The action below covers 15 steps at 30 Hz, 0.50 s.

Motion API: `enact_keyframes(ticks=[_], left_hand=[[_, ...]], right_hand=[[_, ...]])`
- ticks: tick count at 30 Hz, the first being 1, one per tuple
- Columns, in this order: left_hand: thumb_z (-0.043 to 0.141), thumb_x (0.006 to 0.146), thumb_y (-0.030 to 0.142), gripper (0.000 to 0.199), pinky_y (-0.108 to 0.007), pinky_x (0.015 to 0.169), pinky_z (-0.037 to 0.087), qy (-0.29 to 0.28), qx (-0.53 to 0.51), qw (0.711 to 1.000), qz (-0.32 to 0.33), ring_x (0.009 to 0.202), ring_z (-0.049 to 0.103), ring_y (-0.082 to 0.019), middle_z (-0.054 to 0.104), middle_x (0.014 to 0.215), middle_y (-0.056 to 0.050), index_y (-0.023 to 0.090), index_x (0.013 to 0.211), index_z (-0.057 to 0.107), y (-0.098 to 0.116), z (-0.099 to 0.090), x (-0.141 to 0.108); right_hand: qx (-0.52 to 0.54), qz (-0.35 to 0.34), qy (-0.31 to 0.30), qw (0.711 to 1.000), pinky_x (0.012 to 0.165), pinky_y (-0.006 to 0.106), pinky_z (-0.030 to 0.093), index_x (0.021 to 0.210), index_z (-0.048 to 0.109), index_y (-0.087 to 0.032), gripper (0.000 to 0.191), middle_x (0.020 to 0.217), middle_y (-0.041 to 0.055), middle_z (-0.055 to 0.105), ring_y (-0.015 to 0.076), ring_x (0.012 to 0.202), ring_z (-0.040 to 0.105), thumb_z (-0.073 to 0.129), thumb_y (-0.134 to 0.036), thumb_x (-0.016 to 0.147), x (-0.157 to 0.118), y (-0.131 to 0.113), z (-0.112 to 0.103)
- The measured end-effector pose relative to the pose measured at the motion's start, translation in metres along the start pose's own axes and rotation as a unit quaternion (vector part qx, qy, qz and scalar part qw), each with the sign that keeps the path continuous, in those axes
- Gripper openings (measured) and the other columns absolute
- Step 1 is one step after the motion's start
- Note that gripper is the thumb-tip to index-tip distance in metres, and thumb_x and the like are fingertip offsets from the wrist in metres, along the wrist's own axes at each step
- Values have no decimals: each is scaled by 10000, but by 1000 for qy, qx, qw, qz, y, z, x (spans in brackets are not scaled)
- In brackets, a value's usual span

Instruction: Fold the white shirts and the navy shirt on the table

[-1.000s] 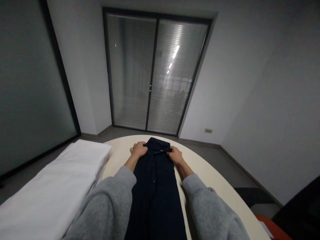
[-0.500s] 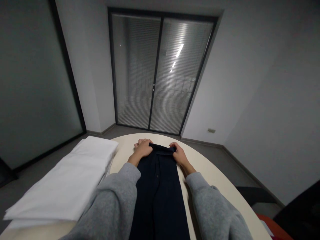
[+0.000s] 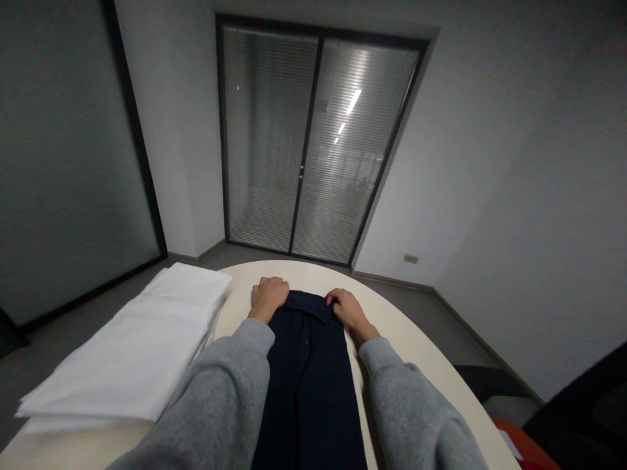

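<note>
A dark navy shirt [image 3: 323, 385] with a button placket lies in a long, narrow shape on the table, running from the far side toward me. Its top edge is turned over into a collar-like flap [image 3: 307, 303]. At the upper left corner my left hand [image 3: 271, 294] is closed with its fingers curled over the cloth edge; the fingertips are partly hidden. Across from it, my right hand [image 3: 345, 305] pinches the upper right corner of the shirt between thumb and fingers. Both grey sleeves reach in from below, one on each side of the garment.
The round cream table [image 3: 411, 365] carries a stack of folded white cloth [image 3: 132, 346] on the left, close to my left sleeve. A dark chair [image 3: 578, 391] and something red-orange [image 3: 524, 444] are at the lower right. Beyond stands a glazed door [image 3: 313, 143] with blinds.
The top flap now lies flatter, where its edge was raised between my hands. My left hand has shifted slightly left to the corner, and my right hand sits a little lower.
</note>
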<state>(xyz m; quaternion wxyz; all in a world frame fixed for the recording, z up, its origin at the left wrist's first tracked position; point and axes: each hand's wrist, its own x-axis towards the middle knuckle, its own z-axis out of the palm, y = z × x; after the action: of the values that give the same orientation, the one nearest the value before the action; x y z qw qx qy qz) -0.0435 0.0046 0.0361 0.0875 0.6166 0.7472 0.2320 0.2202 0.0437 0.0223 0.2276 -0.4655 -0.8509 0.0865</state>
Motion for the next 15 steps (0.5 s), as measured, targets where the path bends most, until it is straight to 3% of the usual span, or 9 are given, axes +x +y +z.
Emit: enact_keyframes(ticks=[3,5,7,10,12,15], left_hand=[[484,968,464,405,-551,1069,385,21,35,999,34,1319,496,-380,663,1366,-170,201,1137,742,4,6,-3],[479,978,485,451,-568,1119,341,18,57,995,81,1399,434,-368,550,1530,-150,216,1278,680,3,15,-5],[432,1009,468,480,-610,1159,281,-3,66,992,104,1479,350,-356,403,1660,-89,279,1425,580,0,23,-5],[365,1039,457,505,-654,1188,203,-38,72,991,104,1550,240,-355,287,1721,-15,376,1528,466,-4,31,-3],[334,1044,477,518,-662,1191,192,-49,73,991,98,1559,221,-365,278,1725,-9,386,1540,452,-5,33,-2],[288,1047,511,542,-670,1186,201,-48,73,993,76,1547,248,-382,305,1714,-26,361,1537,466,-5,31,-3]], right_hand=[[-33,50,23,998,954,350,445,886,773,-213,310,1082,74,774,246,1040,651,471,-150,857,0,-9,-5],[-55,61,42,996,1059,412,396,990,784,-201,323,1208,103,753,283,1162,616,467,-248,947,0,-23,-9],[-86,25,70,994,1179,468,283,1115,766,-180,348,1359,127,687,306,1316,530,459,-283,987,2,-44,-12],[-137,-92,97,981,1268,476,145,1394,633,-147,447,1563,128,522,283,1501,361,432,-270,1014,5,-71,-9],[-146,-132,68,978,1286,478,118,1537,488,-153,527,1634,120,430,264,1556,282,424,-301,1036,6,-76,-1],[-118,-63,-50,990,1281,499,160,1596,399,-195,567,1649,113,405,266,1554,308,391,-418,1074,5,-62,12]])
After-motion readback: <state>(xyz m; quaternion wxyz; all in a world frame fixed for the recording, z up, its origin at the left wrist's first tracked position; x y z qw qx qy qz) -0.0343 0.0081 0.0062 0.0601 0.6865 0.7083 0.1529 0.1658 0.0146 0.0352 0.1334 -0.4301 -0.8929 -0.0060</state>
